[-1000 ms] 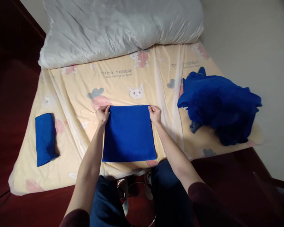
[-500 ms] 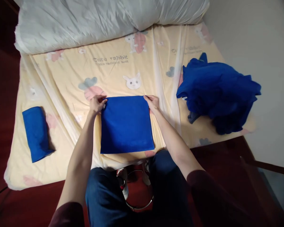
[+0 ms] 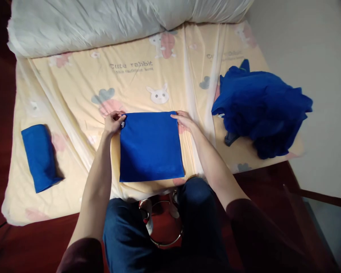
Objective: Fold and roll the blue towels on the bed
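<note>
At the far left, a folded blue bundle (image 3: 39,157) is laid lengthwise on the rabbit-print sheet (image 3: 133,91) of the bed, well apart from the other blue items; by being set to the side, it is presumably kept out of the working space. Next, the far left corner of a flat blue cloth (image 3: 151,148) is pinched between the thumb and fingers of the left hand (image 3: 113,123), with a small white tag (image 3: 123,124) seen just beside the grip. The cloth is spread near the front edge of the bed, centred before the person's knees, where it can be reached evenly by both arms. Its far right corner is gripped by the right hand (image 3: 183,119), the thumb being laid over the top. With both corners held, the far edge is drawn straight, probably so that the layers are aligned and creases are removed. Further right, a loose blue pile (image 3: 261,110) is heaped near the wall, apart from the cloth, seemingly so that the middle is left unobstructed.
</note>
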### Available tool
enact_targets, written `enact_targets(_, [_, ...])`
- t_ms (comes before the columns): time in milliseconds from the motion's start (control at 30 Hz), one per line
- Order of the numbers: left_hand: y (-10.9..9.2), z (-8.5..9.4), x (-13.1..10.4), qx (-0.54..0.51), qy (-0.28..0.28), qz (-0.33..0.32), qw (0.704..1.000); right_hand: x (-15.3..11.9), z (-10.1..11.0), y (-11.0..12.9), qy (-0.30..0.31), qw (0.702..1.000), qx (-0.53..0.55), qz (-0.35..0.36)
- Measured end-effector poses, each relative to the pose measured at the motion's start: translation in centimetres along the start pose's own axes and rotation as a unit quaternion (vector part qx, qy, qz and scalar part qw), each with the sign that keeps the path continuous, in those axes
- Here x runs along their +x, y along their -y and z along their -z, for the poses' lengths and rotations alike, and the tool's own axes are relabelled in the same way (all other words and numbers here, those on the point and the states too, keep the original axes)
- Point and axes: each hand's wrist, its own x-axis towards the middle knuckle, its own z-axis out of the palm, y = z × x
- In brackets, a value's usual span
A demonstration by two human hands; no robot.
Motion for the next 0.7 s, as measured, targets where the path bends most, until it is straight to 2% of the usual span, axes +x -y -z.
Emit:
enact_targets(67, [-0.3,0.0,0.0,-0.014,-0.002,0.008,1.0,-0.1,0.2,0.1,0.045,0.998,0.039,-0.035])
enact_targets(133, [-0.5,0.0,0.1,-0.03,0.003,0.024,0.999,0.1,0.3,0.0,0.049,0.995,0.07,-0.049])
enact_targets(233, [-0.4,-0.6,0.3,-0.046,-0.02,0.037,0.998,0.7,0.5,-0.8,-0.028,0.994,0.095,-0.043])
enact_targets(300, [0.0,-1.3,0.6,-0.034,-0.069,0.027,0.997,1.3,0.5,-1.4,-0.075,0.992,0.094,-0.041])
enact_targets(400, [0.5,-2.2,0.7,-0.002,-0.133,0.011,0.991,2.2,0.2,-2.4,-0.103,0.992,0.065,-0.038])
enact_targets(600, [0.5,-2.2,0.1,0.011,-0.164,-0.002,0.986,4.9,-1.6,-4.9,-0.181,0.983,0.01,0.018])
enact_targets(700, [0.8,-2.3,0.2,0.022,-0.169,-0.004,0.985,6.1,-2.1,-6.0,-0.196,0.98,-0.005,0.026])
